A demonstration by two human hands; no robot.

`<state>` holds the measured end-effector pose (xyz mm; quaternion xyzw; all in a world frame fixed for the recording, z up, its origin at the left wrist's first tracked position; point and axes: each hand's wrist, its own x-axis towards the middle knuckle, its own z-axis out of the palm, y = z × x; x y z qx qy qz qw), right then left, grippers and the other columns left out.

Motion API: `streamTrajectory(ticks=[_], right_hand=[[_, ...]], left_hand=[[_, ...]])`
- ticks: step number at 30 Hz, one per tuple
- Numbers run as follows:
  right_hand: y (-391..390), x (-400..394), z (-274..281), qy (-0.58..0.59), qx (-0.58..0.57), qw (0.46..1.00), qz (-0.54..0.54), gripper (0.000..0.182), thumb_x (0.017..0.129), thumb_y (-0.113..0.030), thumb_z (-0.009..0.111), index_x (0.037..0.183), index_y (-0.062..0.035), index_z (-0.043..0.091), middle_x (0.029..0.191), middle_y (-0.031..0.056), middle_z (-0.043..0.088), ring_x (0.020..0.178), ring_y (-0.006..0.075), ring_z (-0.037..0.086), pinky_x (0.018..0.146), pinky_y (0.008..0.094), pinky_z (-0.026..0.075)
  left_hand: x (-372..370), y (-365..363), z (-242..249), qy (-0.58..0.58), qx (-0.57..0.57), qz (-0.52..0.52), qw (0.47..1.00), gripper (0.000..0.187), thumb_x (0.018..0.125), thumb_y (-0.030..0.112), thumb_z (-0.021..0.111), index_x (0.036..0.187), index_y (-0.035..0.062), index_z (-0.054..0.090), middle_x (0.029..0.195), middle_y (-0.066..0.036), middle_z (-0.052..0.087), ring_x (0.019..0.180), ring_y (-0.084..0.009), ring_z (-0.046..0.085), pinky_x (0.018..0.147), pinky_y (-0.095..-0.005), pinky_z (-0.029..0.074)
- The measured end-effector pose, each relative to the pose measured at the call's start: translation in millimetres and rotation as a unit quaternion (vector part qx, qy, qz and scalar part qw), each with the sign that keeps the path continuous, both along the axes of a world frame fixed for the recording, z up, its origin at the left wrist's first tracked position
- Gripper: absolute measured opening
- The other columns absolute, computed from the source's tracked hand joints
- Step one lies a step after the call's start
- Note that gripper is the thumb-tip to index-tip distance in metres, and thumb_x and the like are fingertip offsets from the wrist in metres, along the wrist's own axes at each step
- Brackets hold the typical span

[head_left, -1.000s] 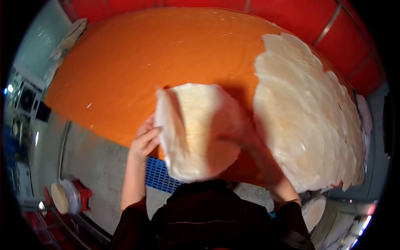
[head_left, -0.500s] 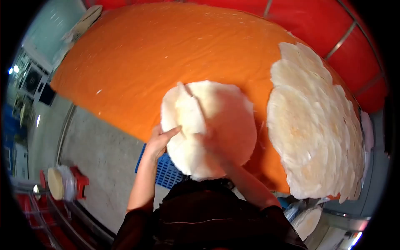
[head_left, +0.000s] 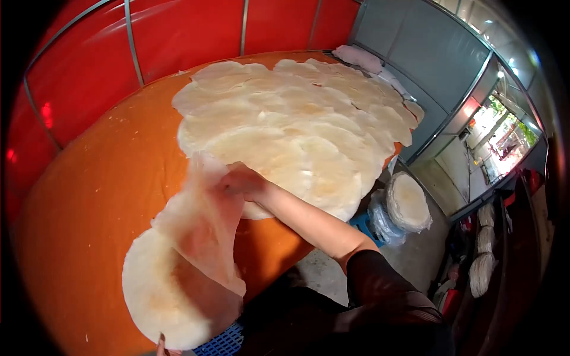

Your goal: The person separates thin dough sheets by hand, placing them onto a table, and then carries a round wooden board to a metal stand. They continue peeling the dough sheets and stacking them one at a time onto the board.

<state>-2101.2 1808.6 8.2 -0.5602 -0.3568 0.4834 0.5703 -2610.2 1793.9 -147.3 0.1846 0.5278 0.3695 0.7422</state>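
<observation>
At the near edge, the left hand [head_left: 165, 350], mostly out of frame, has a fingertip on the lower rim of a thin flatbread round [head_left: 148, 291]; whether it pinches, I cannot tell. Beside that rim is a blue plastic grate [head_left: 222, 343]. The right hand [head_left: 244, 181] is closed on the top of a lifted sheet [head_left: 205, 219], draped over the round. Bare orange cloth [head_left: 89, 207] stretches left; overlapping rounds [head_left: 297, 136] reach its right edge, near a bagged stack [head_left: 408, 202]. Red panels [head_left: 184, 41] and a grey wall [head_left: 415, 53] stand behind.
</observation>
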Motion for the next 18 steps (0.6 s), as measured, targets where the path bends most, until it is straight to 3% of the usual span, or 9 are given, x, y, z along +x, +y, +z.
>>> streamTrajectory(ticks=[4, 5, 8, 9, 10, 12, 14, 16, 18], right_hand=[[-6, 26, 16, -0.206, 0.09, 0.973, 0.045, 0.017, 0.066, -0.006, 0.055, 0.081, -0.0006, 0.06, 0.074, 0.0046, 0.056, 0.07, 0.0132, 0.053, 0.062, 0.0261, 0.043], [-17, 33, 31, -0.248, 0.125, 0.959, 0.052, 0.017, 0.066, -0.006, 0.055, 0.082, -0.0013, 0.06, 0.074, 0.0048, 0.056, 0.07, 0.0136, 0.053, 0.063, 0.0267, 0.043], [-54, 54, 74, -0.364, 0.226, 0.9, 0.082, 0.019, 0.066, -0.008, 0.056, 0.084, -0.0031, 0.06, 0.077, 0.0054, 0.056, 0.072, 0.0148, 0.053, 0.065, 0.0286, 0.044], [-61, 62, 86, -0.151, 0.108, 0.982, -0.039, 0.019, 0.067, -0.008, 0.056, 0.085, -0.0033, 0.06, 0.077, 0.0056, 0.057, 0.071, 0.0152, 0.054, 0.065, 0.0293, 0.044], [-70, 73, 95, 0.075, -0.018, 0.985, -0.153, 0.019, 0.067, -0.009, 0.057, 0.085, -0.0034, 0.059, 0.078, 0.0058, 0.057, 0.07, 0.0156, 0.055, 0.064, 0.0299, 0.045], [-107, 120, 100, 0.051, 0.003, 0.988, -0.147, 0.023, 0.067, -0.005, 0.057, 0.09, -0.001, 0.057, 0.08, 0.0067, 0.058, 0.069, 0.016, 0.057, 0.063, 0.0295, 0.047], [-155, 153, 102, 0.045, 0.075, 0.971, -0.221, 0.025, 0.066, 0.002, 0.054, 0.09, 0.0011, 0.057, 0.081, 0.0094, 0.059, 0.071, 0.017, 0.057, 0.062, 0.0314, 0.048], [-214, 189, 101, 0.02, 0.068, 0.966, -0.247, 0.025, 0.066, 0.004, 0.053, 0.091, 0.0028, 0.056, 0.083, 0.0109, 0.058, 0.07, 0.0174, 0.057, 0.064, 0.0299, 0.049], [-274, 200, 111, 0.05, 0.078, 0.931, -0.354, 0.031, 0.066, 0.004, 0.054, 0.098, 0.0036, 0.054, 0.088, 0.0113, 0.059, 0.072, 0.0182, 0.058, 0.067, 0.0291, 0.048]], left_hand=[[-9, -19, -8, 0.092, 0.072, -0.071, 0.991, 0.039, 0.076, 0.008, 0.055, 0.112, -0.0019, 0.045, 0.112, -0.013, 0.049, 0.093, -0.0227, 0.052, 0.081, -0.0351, 0.044], [5, -21, 10, 0.128, 0.066, -0.019, 0.989, 0.032, 0.078, 0.003, 0.049, 0.108, -0.005, 0.047, 0.092, -0.011, 0.055, 0.079, -0.0167, 0.054, 0.078, -0.0294, 0.045], [40, -21, 43, 0.152, 0.079, 0.026, 0.985, 0.035, 0.077, 0.007, 0.051, 0.109, -0.0054, 0.045, 0.094, -0.012, 0.054, 0.081, -0.0177, 0.053, 0.079, -0.0301, 0.044], [51, -20, 54, 0.155, 0.09, 0.038, 0.983, 0.036, 0.076, 0.008, 0.051, 0.109, -0.0055, 0.045, 0.095, -0.012, 0.054, 0.082, -0.018, 0.053, 0.079, -0.0303, 0.044], [64, -19, 65, 0.158, 0.101, 0.047, 0.981, 0.038, 0.076, 0.01, 0.052, 0.11, -0.0056, 0.045, 0.096, -0.013, 0.054, 0.083, -0.0183, 0.053, 0.08, -0.0306, 0.044], [91, -16, 84, 0.161, 0.125, 0.061, 0.977, 0.04, 0.075, 0.012, 0.053, 0.11, -0.0058, 0.044, 0.098, -0.013, 0.053, 0.085, -0.0189, 0.052, 0.081, -0.031, 0.043], [121, -11, 102, 0.164, 0.148, 0.063, 0.973, 0.043, 0.075, 0.015, 0.053, 0.111, -0.0061, 0.043, 0.099, -0.014, 0.052, 0.086, -0.0196, 0.052, 0.081, -0.0315, 0.043], [149, -10, 116, 0.165, 0.166, 0.059, 0.97, 0.046, 0.074, 0.017, 0.054, 0.111, -0.0063, 0.043, 0.101, -0.014, 0.052, 0.088, -0.0202, 0.051, 0.082, -0.0319, 0.042], [178, -10, 127, 0.166, 0.187, 0.053, 0.967, 0.048, 0.074, 0.02, 0.055, 0.112, -0.0065, 0.042, 0.102, -0.015, 0.051, 0.089, -0.0208, 0.051, 0.083, -0.0324, 0.042]])
